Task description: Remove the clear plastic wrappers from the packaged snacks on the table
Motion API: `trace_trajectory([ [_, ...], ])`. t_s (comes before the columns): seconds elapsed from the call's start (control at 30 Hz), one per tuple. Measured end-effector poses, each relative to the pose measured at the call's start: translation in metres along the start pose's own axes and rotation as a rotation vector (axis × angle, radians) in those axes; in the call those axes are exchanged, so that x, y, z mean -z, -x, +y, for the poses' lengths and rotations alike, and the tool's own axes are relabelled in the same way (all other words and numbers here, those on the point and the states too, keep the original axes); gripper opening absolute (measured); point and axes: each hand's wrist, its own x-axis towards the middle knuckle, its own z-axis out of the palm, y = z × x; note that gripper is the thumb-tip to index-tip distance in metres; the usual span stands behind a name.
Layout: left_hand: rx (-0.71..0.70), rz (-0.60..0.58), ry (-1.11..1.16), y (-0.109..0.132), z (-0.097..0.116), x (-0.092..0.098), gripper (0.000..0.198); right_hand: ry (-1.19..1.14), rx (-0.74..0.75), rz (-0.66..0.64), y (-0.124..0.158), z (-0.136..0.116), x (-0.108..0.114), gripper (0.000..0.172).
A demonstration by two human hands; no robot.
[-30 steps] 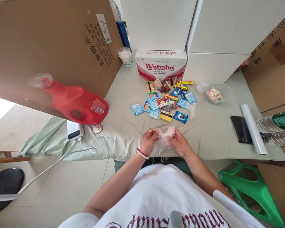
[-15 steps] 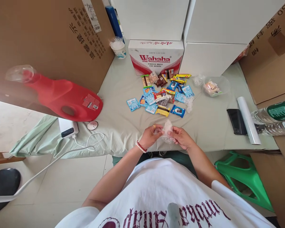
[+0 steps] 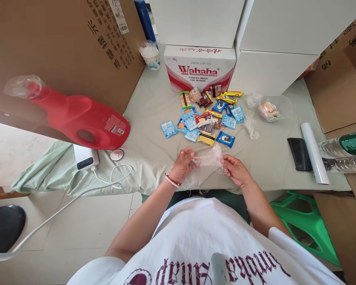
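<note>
A thin, crumpled clear plastic bag (image 3: 209, 158) is stretched between my two hands, just above the cloth near the table's front edge. My left hand (image 3: 182, 164) grips its left end between thumb and fingers, the other fingers partly spread. On the opposite side, my right hand (image 3: 235, 168) pinches the bag's edge. Beyond the hands lies a loose pile of small wrapped snacks, among them a yellow packet (image 3: 206, 138), a dark blue packet (image 3: 225, 139) and several light blue packets (image 3: 169, 129). Another crumpled piece of clear plastic (image 3: 250, 127) rests right of the pile.
A Wahaha carton (image 3: 200, 69) stands behind the snacks. At right are a clear container with snacks (image 3: 269, 110), a phone (image 3: 299, 154), a white roll (image 3: 314, 154) and bottles (image 3: 351, 144). A red jug (image 3: 86, 118), power bank (image 3: 85, 157) and cable are at left; a paper cup (image 3: 151, 58) stands behind.
My hands have moved apart, pulling the bunched plastic bag out wider between them. The view has shifted slightly, so the table's things appear a little further right.
</note>
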Motion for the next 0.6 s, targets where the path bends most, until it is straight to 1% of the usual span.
trace_trajectory([
  [0.07, 0.03, -0.108, -0.053, 0.002, -0.001, -0.004, 0.066, 0.025, -0.031, -0.005, -0.001, -0.001, -0.003, 0.055],
  [0.1, 0.036, -0.137, -0.084, 0.002, -0.002, -0.006, 0.064, 0.034, -0.044, -0.005, -0.001, -0.001, -0.004, 0.056],
  [0.13, 0.034, -0.139, -0.108, 0.001, -0.003, -0.007, 0.059, 0.038, -0.05, -0.001, -0.001, 0.0, -0.005, 0.056],
  [0.23, -0.005, -0.056, -0.124, -0.003, -0.005, -0.005, 0.048, 0.033, -0.036, 0.041, 0.0, 0.003, -0.003, 0.059],
  [0.33, -0.041, 0.014, -0.096, -0.006, -0.003, 0.003, 0.045, 0.106, 0.017, 0.119, 0.001, 0.006, 0.009, 0.055],
  [0.37, -0.051, 0.033, -0.086, -0.007, -0.002, 0.006, 0.045, 0.173, 0.067, 0.183, 0.0, 0.004, 0.017, 0.052],
  [0.4, -0.061, 0.052, -0.077, -0.007, -0.001, 0.008, 0.044, 0.264, 0.146, 0.282, -0.002, 0.001, 0.027, 0.049],
  [0.47, -0.078, 0.087, -0.065, -0.005, -0.001, 0.012, 0.042, 0.504, 0.362, 0.559, -0.013, -0.011, 0.05, 0.045],
  [0.5, -0.081, 0.1, -0.06, -0.002, -0.001, 0.013, 0.04, 0.636, 0.463, 0.695, -0.021, -0.021, 0.063, 0.048],
  [0.53, -0.079, 0.105, -0.054, 0.001, 0.0, 0.014, 0.039, 0.768, 0.534, 0.798, -0.032, -0.031, 0.075, 0.054],
  [0.57, -0.074, 0.104, -0.044, 0.004, 0.0, 0.015, 0.037, 0.897, 0.564, 0.856, -0.044, -0.042, 0.087, 0.062],
  [0.6, -0.066, 0.096, -0.031, 0.009, 0.001, 0.016, 0.036, 1.02, 0.55, 0.863, -0.057, -0.053, 0.098, 0.069],
])
